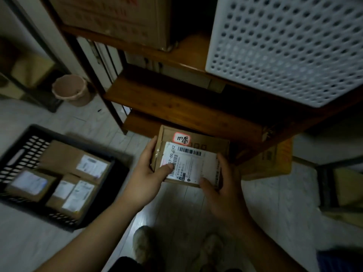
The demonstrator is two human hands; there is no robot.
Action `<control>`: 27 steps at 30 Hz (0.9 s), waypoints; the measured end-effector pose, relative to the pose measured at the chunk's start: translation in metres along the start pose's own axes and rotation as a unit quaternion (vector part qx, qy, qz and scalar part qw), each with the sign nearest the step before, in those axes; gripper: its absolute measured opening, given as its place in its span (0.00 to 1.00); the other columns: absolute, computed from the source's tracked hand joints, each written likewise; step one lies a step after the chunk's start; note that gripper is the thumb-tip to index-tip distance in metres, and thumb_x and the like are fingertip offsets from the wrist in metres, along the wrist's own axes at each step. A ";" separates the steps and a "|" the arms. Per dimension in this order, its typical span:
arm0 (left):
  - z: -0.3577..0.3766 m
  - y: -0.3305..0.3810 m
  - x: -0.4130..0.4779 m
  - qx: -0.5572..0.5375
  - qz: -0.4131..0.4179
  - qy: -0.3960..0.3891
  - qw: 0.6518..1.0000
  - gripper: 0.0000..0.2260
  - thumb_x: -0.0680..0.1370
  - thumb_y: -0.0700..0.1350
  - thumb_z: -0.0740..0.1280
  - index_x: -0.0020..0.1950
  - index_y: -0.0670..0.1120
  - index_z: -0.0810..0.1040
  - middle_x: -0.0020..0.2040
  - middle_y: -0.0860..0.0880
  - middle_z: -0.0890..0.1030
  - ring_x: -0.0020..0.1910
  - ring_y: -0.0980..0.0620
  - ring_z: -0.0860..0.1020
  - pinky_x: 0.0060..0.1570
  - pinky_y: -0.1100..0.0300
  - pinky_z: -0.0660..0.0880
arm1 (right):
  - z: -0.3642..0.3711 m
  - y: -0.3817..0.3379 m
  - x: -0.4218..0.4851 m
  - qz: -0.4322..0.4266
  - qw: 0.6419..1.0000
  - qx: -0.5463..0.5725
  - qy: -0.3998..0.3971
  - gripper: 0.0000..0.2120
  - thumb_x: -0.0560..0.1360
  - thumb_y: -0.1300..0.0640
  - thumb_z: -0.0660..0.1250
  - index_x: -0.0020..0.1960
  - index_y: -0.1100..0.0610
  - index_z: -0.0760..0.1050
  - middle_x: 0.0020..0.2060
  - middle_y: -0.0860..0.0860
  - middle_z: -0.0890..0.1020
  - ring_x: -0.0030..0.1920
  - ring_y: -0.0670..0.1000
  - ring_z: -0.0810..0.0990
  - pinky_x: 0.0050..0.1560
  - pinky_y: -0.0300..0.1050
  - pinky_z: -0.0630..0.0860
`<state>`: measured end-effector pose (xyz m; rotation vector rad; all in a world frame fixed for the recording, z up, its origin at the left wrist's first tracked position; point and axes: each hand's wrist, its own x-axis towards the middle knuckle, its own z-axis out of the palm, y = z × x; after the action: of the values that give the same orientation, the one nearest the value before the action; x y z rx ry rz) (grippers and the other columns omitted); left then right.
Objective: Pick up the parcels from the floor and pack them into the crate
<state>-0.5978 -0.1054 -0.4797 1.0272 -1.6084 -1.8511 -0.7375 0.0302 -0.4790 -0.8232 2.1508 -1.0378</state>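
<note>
Both hands (146, 173) grip parcel (193, 154) (shelf edge (196, 132) close above).

A white perforated bin (284, 48) sits on the wooden shelf (176, 103), with a pink bucket (71, 90) on the floor left.

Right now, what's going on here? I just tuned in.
A person holds a cardboard parcel in both hands, the left hand on its left edge and the right hand at its lower right corner, in front of a wooden shelf. The black crate sits on the floor to the left with three labelled parcels already inside. The held parcel has not reached the crate yet. A white perforated bin stands on the shelf.
</note>
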 end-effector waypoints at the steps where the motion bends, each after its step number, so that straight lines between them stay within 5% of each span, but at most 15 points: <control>1: -0.006 0.026 -0.017 0.007 -0.002 0.005 1.000 0.28 0.75 0.34 0.65 0.61 0.66 0.63 0.51 0.70 0.79 0.52 0.65 0.78 0.41 0.72 0.75 | -0.008 -0.024 -0.016 -0.003 1.000 -0.001 0.000 0.35 0.73 0.49 0.68 0.68 0.30 0.48 0.69 0.44 0.56 0.61 0.41 0.61 0.38 0.26 0.70; 6: -0.032 0.123 -0.092 0.037 0.015 0.018 0.999 0.29 0.75 0.40 0.67 0.63 0.69 0.61 0.54 0.63 0.80 0.54 0.60 0.79 0.47 0.67 0.77 | -0.043 -0.113 -0.083 -0.063 0.998 0.017 0.011 0.31 0.73 0.48 0.67 0.65 0.30 0.52 0.70 0.44 0.58 0.62 0.41 0.62 0.45 0.27 0.69; 9: -0.037 0.160 -0.135 0.071 0.047 0.024 0.996 0.30 0.75 0.42 0.67 0.60 0.74 0.58 0.51 0.69 0.79 0.52 0.63 0.79 0.45 0.70 0.76 | -0.057 -0.144 -0.118 -0.103 0.994 0.015 0.025 0.30 0.73 0.49 0.67 0.71 0.39 0.58 0.64 0.42 0.60 0.56 0.27 0.64 0.39 0.22 0.70; 12: -0.038 0.183 -0.180 0.063 0.062 0.044 0.995 0.33 0.75 0.42 0.68 0.71 0.66 0.55 0.51 0.66 0.80 0.53 0.60 0.80 0.50 0.62 0.77 | -0.067 -0.165 -0.150 -0.157 0.985 0.011 0.068 0.29 0.73 0.54 0.68 0.72 0.47 0.63 0.58 0.42 0.61 0.51 0.17 0.59 0.39 0.15 0.63; 17: -0.047 0.221 -0.244 0.053 0.121 0.057 0.990 0.36 0.70 0.47 0.72 0.70 0.67 0.57 0.56 0.62 0.79 0.55 0.60 0.79 0.49 0.65 0.77 | -0.087 -0.204 -0.201 -0.197 0.979 0.020 0.050 0.29 0.73 0.48 0.68 0.71 0.40 0.61 0.55 0.33 0.60 0.54 0.21 0.62 0.46 0.24 0.66; 21: -0.064 0.244 -0.279 0.048 0.151 0.079 0.984 0.31 0.67 0.50 0.72 0.59 0.76 0.61 0.54 0.70 0.78 0.54 0.64 0.78 0.44 0.72 0.75 | -0.090 -0.237 -0.229 -0.234 0.970 0.029 0.059 0.29 0.72 0.49 0.69 0.71 0.43 0.64 0.59 0.39 0.63 0.52 0.26 0.66 0.48 0.21 0.64; 27: -0.123 0.259 -0.310 0.046 0.196 0.106 0.974 0.36 0.65 0.52 0.72 0.69 0.67 0.60 0.58 0.67 0.77 0.57 0.63 0.77 0.50 0.64 0.76 | -0.050 -0.283 -0.259 -0.287 0.955 0.044 0.069 0.30 0.71 0.51 0.71 0.71 0.46 0.64 0.58 0.40 0.63 0.52 0.20 0.62 0.45 0.15 0.60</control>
<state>-0.3444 0.0051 -0.1615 0.8379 -1.6402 -1.3699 -0.5372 0.1028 -0.1565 -1.4170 1.9972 -1.4990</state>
